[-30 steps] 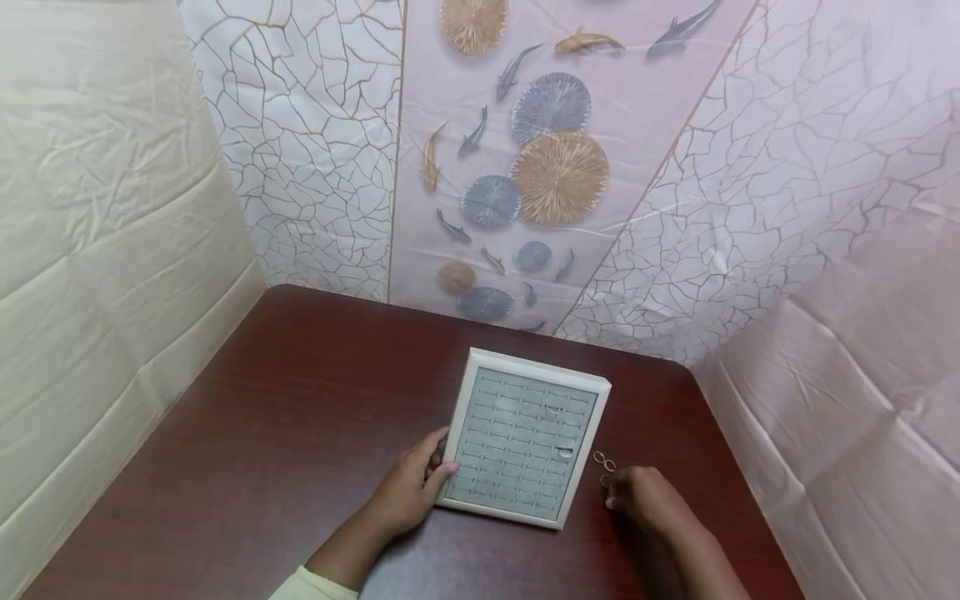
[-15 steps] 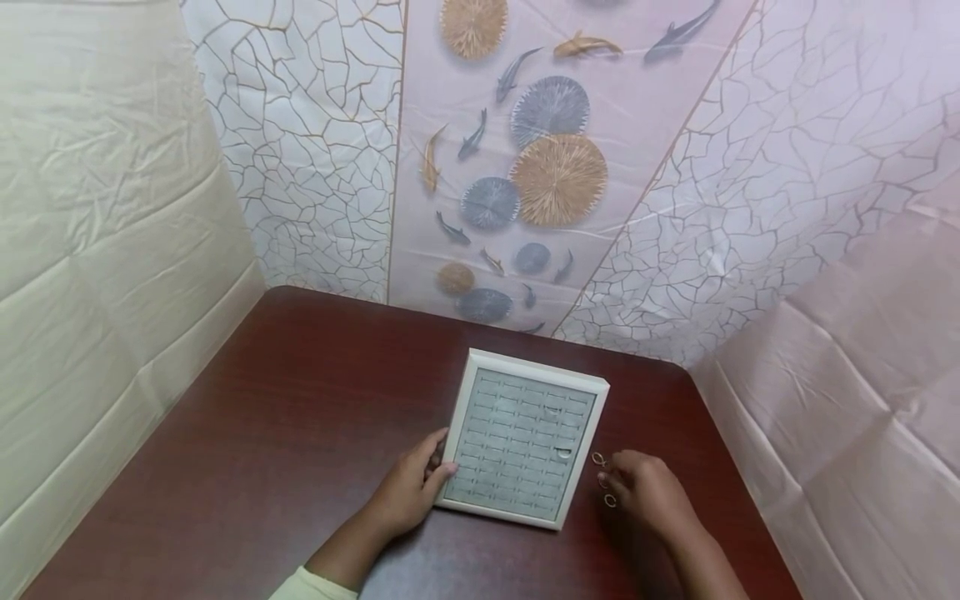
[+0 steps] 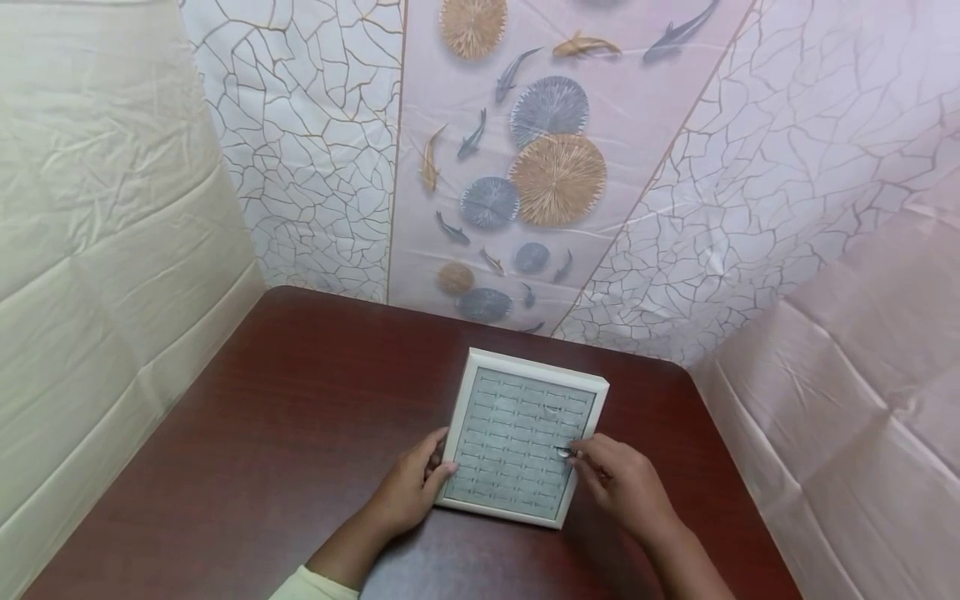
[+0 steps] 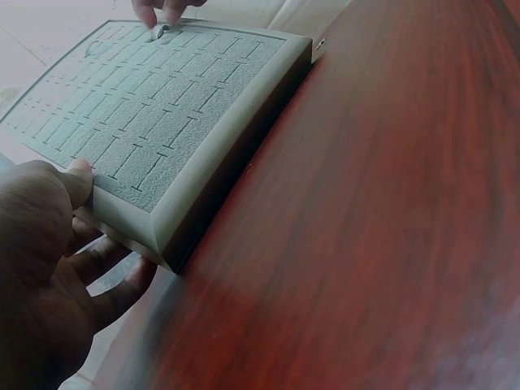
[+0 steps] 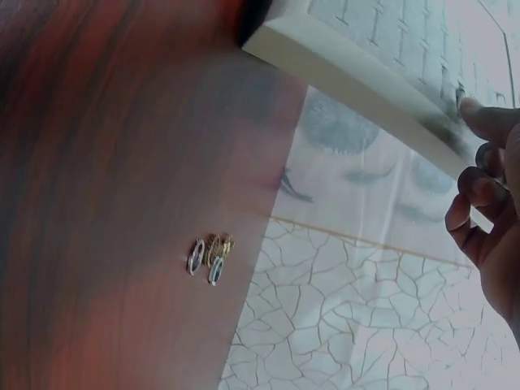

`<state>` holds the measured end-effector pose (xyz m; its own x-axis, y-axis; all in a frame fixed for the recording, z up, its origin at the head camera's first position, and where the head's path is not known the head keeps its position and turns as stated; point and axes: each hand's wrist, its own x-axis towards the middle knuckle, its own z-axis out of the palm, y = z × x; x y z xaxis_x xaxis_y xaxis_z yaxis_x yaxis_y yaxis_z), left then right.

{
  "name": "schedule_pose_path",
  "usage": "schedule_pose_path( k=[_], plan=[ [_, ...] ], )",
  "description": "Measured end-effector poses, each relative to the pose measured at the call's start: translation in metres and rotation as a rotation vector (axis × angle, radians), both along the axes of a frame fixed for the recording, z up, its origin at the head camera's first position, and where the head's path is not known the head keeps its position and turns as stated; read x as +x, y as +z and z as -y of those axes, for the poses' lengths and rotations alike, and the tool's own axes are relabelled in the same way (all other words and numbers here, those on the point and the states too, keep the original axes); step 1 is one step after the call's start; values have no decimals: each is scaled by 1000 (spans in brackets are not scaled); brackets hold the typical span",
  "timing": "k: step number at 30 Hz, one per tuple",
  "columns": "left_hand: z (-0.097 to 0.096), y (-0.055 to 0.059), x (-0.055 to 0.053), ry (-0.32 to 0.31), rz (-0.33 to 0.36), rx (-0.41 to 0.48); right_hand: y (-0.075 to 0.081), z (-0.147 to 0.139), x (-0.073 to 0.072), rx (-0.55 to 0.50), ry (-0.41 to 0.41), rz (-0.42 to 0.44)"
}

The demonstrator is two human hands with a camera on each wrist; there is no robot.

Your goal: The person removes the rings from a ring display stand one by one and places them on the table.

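Observation:
A ring display tray (image 3: pixel 517 442) with a white frame and grey slotted foam stands tilted over the table. My left hand (image 3: pixel 411 483) grips its left edge, thumb (image 4: pixel 79 180) on the front and fingers beneath. My right hand (image 3: pixel 626 483) is at the tray's right side, thumb and fingertips pinching a silver ring (image 4: pixel 158 32) at a foam slot. Another ring (image 3: pixel 552 409) sits in a slot higher up. Several loose gold and silver rings (image 5: pixel 213 256) lie on the table in the right wrist view; the right hand hides them in the head view.
The dark red wooden table (image 3: pixel 300 400) has rounded far corners. Behind it hangs a cloth (image 3: pixel 487 167) printed with fish and round leaves. Pale cloth walls (image 3: pixel 112 275) enclose the left and right sides.
My right hand has moved from the loose rings on the table leftward and up to the tray's ring slot. The left hand and tray have stayed in place.

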<state>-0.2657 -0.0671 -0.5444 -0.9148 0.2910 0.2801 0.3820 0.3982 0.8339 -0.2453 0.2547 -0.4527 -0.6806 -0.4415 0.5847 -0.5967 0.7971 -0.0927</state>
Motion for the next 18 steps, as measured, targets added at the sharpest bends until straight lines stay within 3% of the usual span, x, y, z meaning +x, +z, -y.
schedule_pose_path(
  k=[6, 18],
  plan=[
    [-1, -1, 0, -3, 0, -7, -5, 6, -1, 49, -12, -67],
    [0, 0, 0, -10, -2, -3, -6, 8, 1, 67, -28, 38]
  ],
)
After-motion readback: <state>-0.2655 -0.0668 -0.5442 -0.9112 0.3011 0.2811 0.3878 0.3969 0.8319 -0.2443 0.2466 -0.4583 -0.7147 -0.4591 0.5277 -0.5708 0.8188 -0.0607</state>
